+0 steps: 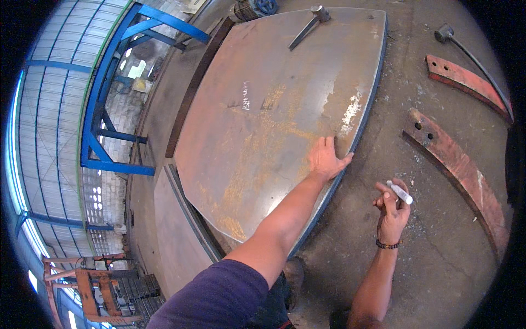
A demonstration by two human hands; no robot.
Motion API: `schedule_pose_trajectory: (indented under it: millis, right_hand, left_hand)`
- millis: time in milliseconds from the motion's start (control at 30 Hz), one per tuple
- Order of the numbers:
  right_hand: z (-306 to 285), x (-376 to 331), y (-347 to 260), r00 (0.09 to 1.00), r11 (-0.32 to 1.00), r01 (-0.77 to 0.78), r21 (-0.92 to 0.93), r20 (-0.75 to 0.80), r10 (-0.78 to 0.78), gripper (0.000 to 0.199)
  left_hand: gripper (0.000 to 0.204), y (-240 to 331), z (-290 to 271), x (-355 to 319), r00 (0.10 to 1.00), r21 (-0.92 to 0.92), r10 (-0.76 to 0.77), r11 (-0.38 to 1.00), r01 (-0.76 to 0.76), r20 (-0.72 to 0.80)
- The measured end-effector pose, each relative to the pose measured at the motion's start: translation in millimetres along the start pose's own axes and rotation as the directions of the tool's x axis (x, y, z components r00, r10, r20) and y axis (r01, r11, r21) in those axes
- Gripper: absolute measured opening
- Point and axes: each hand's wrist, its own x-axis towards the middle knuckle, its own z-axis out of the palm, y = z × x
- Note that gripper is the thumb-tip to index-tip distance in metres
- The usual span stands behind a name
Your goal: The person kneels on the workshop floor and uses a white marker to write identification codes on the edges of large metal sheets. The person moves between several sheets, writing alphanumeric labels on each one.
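Observation:
My left hand (pixel 325 158) rests on a large steel plate (pixel 235 153), fingers stretched out over its surface near the right edge and thumb toward the rim. The plate carries rust-orange streaks, a white worn patch and small white handwriting. Beyond the plate's right edge, my right hand (pixel 392 211) is raised over the floor with a bead bracelet on its wrist. Between its fingers is a white paint marker (pixel 399 192), tilted. Toward the plate's far end lies a hammer (pixel 307 26) with a metal head.
Two curved red steel bars (pixel 466 164) with holes lie on the floor at the right, beside a long-handled sledgehammer (pixel 471 57). At the left stands a blue steel frame (pixel 96 126). A second plate (pixel 178 230) lies at the near left, with orange machinery (pixel 96 290) beyond it.

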Motion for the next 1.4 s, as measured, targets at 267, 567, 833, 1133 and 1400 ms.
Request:
schedule_pose_trajectory:
  millis: [267, 567, 833, 1133, 1400]
  right_hand:
    - [-25, -33, 11, 0.966, 0.999, -0.047, -0.027, -0.256, 0.038, 0.035]
    - [-33, -97, 61, 0.807, 0.983, -0.026, 0.184, -0.576, 0.129, 0.028]
    - [-23, -120, 79, 0.713, 0.975, -0.024, 0.221, -0.68, 0.172, 0.035]
    - [-6, -119, 46, 0.62, 0.984, 0.037, 0.173, -0.777, 0.113, 0.028]
    - [-12, -98, 48, 0.693, 0.964, 0.016, 0.266, -0.698, 0.181, 0.022]
  left_hand:
    - [0.076, -7, 15, 2, 0.987, 0.01, 0.084, 0.996, -0.083, -0.141]
    - [0.072, -6, 20, 4, 0.985, 0.108, 0.084, 0.992, -0.068, -0.149]
    - [0.07, -6, 18, 1, 0.99, 0.104, 0.079, 0.992, -0.067, -0.117]
    - [0.072, -17, 12, 5, 0.991, 0.066, 0.086, 0.995, -0.079, -0.107]
    - [0.078, 28, 2, 9, 0.996, 0.019, 0.053, 0.998, -0.054, 0.066]
